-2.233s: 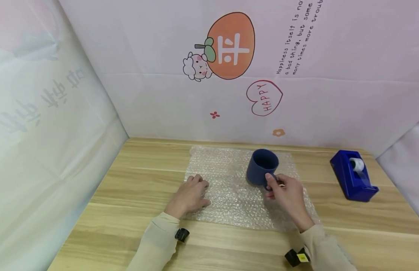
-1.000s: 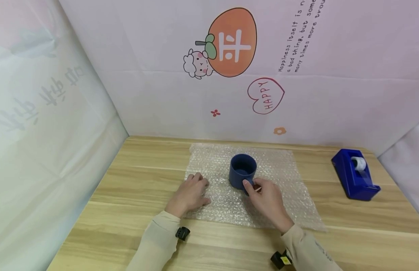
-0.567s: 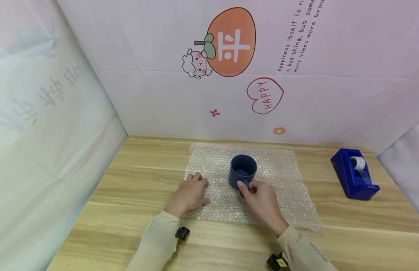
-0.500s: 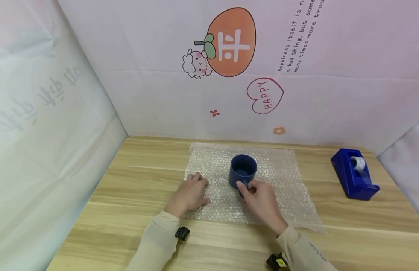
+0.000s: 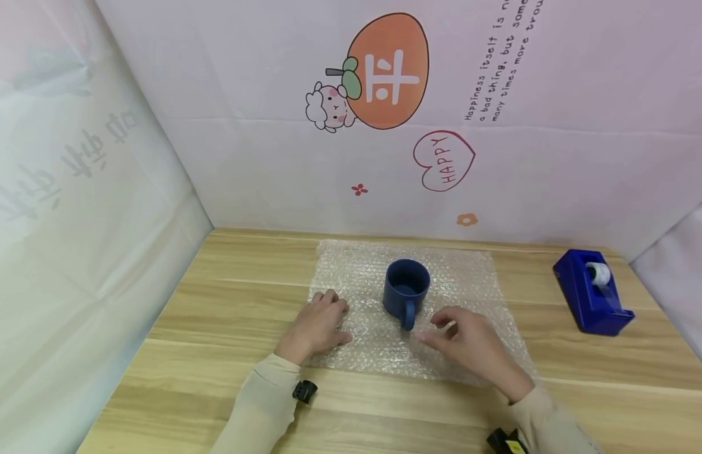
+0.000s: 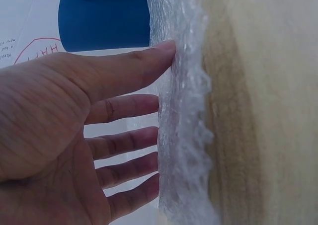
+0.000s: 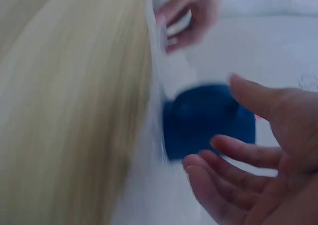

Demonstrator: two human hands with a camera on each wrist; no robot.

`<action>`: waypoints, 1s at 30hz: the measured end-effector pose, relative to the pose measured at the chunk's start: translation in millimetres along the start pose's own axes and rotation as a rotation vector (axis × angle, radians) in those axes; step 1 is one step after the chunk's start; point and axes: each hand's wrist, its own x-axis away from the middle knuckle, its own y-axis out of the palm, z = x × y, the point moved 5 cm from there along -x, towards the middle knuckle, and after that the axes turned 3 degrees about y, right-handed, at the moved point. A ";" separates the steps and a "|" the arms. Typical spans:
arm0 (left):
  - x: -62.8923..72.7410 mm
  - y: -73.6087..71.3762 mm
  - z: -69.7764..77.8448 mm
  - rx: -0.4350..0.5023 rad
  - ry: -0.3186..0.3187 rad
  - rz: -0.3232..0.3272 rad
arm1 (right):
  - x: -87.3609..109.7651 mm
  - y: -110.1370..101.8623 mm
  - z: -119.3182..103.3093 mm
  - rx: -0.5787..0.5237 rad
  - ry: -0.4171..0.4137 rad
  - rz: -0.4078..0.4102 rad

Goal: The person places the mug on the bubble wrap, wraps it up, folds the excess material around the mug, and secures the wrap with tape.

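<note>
A dark blue mug (image 5: pixel 404 291) stands upright near the middle of a sheet of bubble wrap (image 5: pixel 362 353), its handle turned toward the person. The left hand (image 5: pixel 317 328) rests with its fingertips and thumb on the left part of the sheet; the left wrist view shows the fingers (image 6: pixel 129 143) spread and touching the wrap. Just right of the mug's handle, the right hand (image 5: pixel 470 343) is apart from it, thumb and fingers loosely bent around nothing. In the right wrist view the mug (image 7: pixel 208 125) is blurred behind the fingers.
A blue tape dispenser (image 5: pixel 592 293) with a roll of clear tape sits at the right of the wooden table (image 5: pixel 226 302). A printed white cloth wall (image 5: pixel 271 176) rises along the table's back edge, and another pale cloth (image 5: pixel 130 221) hangs on the left.
The right hand carried the mug left and set it mid-sheet, then let go of the handle and drew back to the right. The left hand stayed where it was.
</note>
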 end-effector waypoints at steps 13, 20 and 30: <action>0.0 -0.3 -0.3 0.004 0.002 0.004 | 33.0 -40.2 65.5 0.408 -0.164 -0.246; 2.3 -1.3 -1.3 0.019 0.000 0.011 | 40.2 -45.2 80.2 0.425 -0.243 -0.216; 6.3 -1.7 0.5 0.000 0.019 0.027 | 38.9 -57.7 77.5 0.437 -0.262 -0.129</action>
